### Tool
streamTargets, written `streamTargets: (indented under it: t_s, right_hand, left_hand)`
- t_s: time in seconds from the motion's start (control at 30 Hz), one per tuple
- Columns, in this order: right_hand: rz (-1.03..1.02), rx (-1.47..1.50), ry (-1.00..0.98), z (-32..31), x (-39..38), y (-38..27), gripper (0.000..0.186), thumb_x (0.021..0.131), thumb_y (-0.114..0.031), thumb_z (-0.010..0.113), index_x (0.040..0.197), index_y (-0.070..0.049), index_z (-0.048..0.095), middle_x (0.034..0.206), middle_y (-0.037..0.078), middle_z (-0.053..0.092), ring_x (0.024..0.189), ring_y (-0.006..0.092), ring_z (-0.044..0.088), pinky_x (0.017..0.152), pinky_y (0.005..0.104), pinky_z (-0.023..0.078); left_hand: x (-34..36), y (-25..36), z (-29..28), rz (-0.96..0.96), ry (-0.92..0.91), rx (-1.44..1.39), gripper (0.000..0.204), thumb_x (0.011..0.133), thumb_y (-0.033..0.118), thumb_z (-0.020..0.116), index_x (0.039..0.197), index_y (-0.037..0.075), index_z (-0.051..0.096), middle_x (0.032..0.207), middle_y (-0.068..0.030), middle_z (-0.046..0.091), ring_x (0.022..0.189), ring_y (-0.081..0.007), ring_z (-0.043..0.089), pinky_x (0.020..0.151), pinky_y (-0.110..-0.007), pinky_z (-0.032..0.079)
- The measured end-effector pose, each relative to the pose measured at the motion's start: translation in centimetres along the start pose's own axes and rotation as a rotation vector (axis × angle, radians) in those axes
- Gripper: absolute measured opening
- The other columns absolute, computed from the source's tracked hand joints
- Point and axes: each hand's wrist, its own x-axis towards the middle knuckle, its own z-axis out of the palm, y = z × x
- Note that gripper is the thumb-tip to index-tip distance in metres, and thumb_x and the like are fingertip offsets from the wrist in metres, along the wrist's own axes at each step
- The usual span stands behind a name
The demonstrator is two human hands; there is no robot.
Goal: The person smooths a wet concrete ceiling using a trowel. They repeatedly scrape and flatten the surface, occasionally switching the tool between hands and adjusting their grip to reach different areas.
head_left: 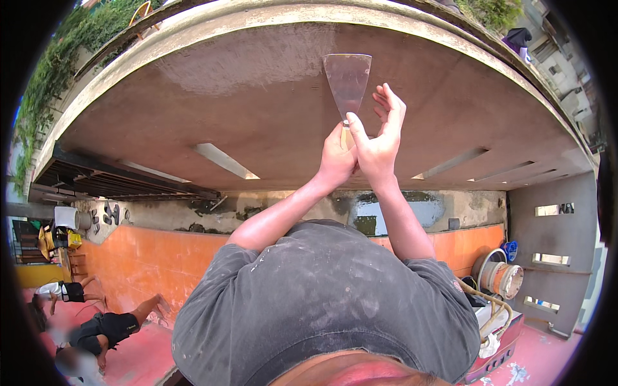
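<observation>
We have both arms stretched up to the ceiling, and the scraper sits between our hands with its wide blade flat against the brown plaster, close to the ceiling's far edge where the pale concrete rim curves round. Our left hand is clamped tight around the short handle. Our right hand presses against the handle from the other side with only the thumb across it, the fingers spread loose and upright beside the blade, touching nothing.

We judge the main risk to be the blade's corner digging in: held at this reach, a small tilt of the wrist could gouge a groove in the damp-looking patch just left of the blade. The loose right fingers lie near the blade's edge and could be nicked if it skids. With so little handle gripped, it could slip out and drop on our shirt, or toward the people low at the left by the orange wall.
</observation>
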Motion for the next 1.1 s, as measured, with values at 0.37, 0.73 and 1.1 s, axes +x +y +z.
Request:
streamTargets:
  t_s: [0.37,0.73,1.1]
  right_hand:
    - [0.475,0.692,-0.353,-2.5,1.3,0.5,0.034,0.116,-0.021,0.048,0.14,0.003,0.055,0.065,0.002,0.053,0.048,0.0104,0.051,0.047,0.0271,0.048]
    - [0.84,1.493,-0.564,-0.8,-0.8,2.3,0.017,0.114,-0.02,0.05,0.103,-0.008,0.051,0.063,0.004,0.048,0.044,0.014,0.047,0.038,0.028,0.04]
    - [0.814,1.263,-0.533,1.2,-1.9,3.4,0.024,0.112,-0.013,0.048,0.088,-0.006,0.051,0.052,0.002,0.041,0.033,0.0121,0.039,0.029,0.0272,0.031]
  left_hand:
    - [1.1,2.0,-4.6,0.207,-0.037,0.154,0.028,0.11,0.021,0.059,0.125,-0.003,0.063,0.109,-0.0098,0.072,0.097,-0.0133,0.069,0.087,-0.031,0.058]
    - [5.1,8.1,0.9,0.029,0.04,-0.054,0.047,0.113,0.045,0.051,0.112,0.0,0.064,0.09,-0.0144,0.075,0.07,-0.0195,0.072,0.067,-0.036,0.062]
    - [5.5,8.7,0.7,-0.008,0.15,0.081,0.049,0.11,0.049,0.056,0.102,0.001,0.065,0.081,-0.0085,0.07,0.061,-0.0177,0.071,0.052,-0.031,0.06]
